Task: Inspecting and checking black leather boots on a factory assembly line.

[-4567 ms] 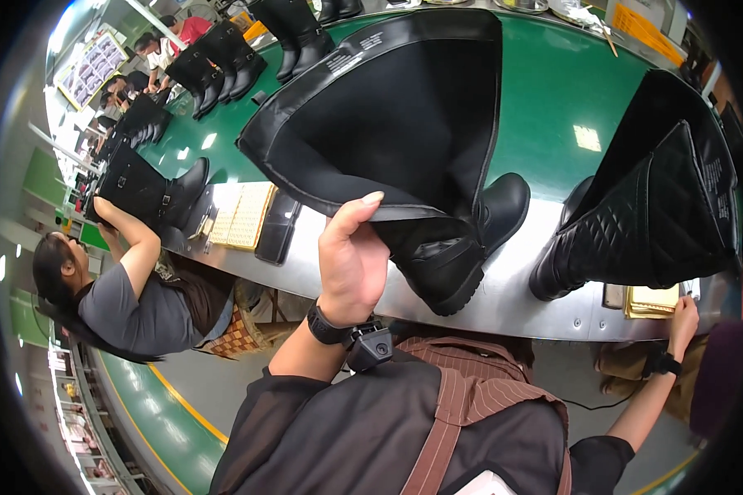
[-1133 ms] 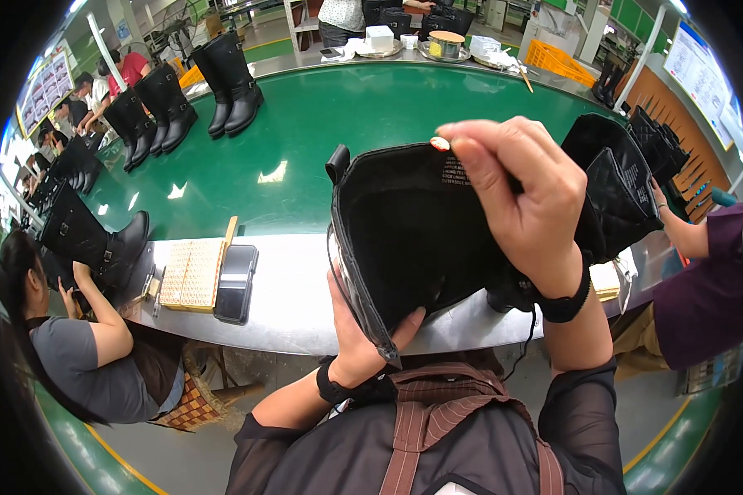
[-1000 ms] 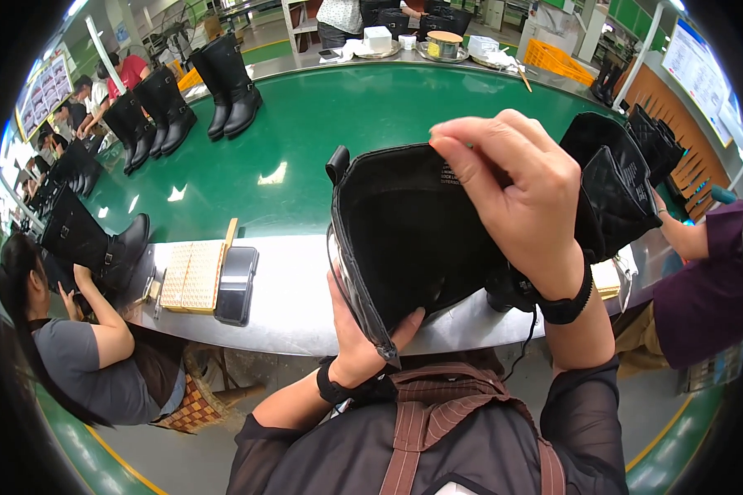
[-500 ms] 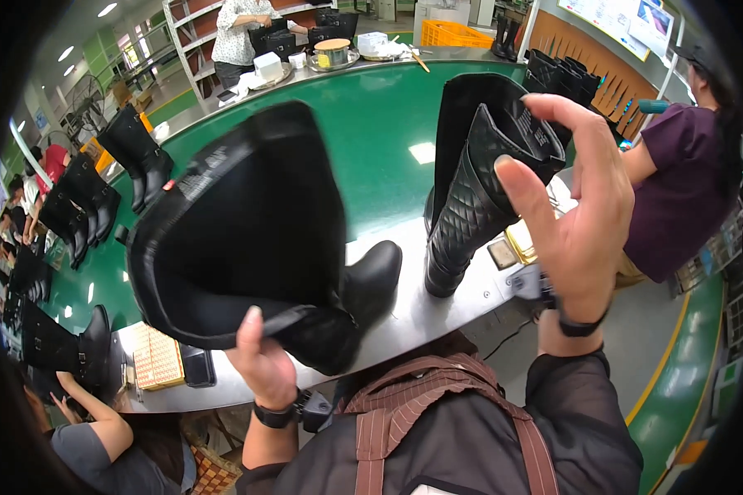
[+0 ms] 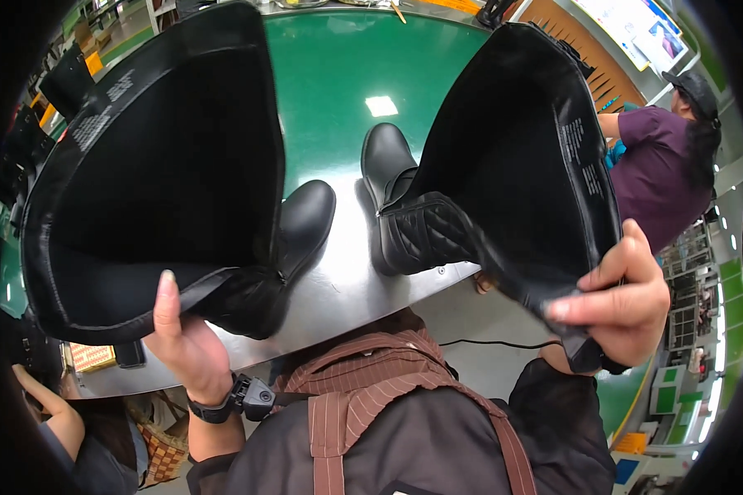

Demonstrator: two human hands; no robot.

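Two tall black boots stand before me with their shafts folded open toward me. The left boot point(image 5: 165, 165) shows its dark lining, and its rounded toe points away over the metal ledge. My left hand point(image 5: 191, 351) holds that shaft's near edge, thumb on the inner side and the other fingers mostly hidden. The right boot point(image 5: 520, 140), with a quilted, strapped ankle, also has its shaft spread wide. My right hand point(image 5: 627, 301) pinches this shaft's near right edge between thumb and fingers. Pale printing marks both linings.
Beneath the boots runs a metal ledge point(image 5: 347, 285) beside a green work surface point(image 5: 330, 82). A patterned box point(image 5: 92, 356) lies at the left near a dark case point(image 5: 130, 353). A person in purple point(image 5: 664, 169) is at the right; a co-worker's arm point(image 5: 54, 412) shows lower left.
My right hand was open beside the upright right boot; now it grips the shaft edge. That shaft has been pulled open toward me. The left boot remains in my left hand.
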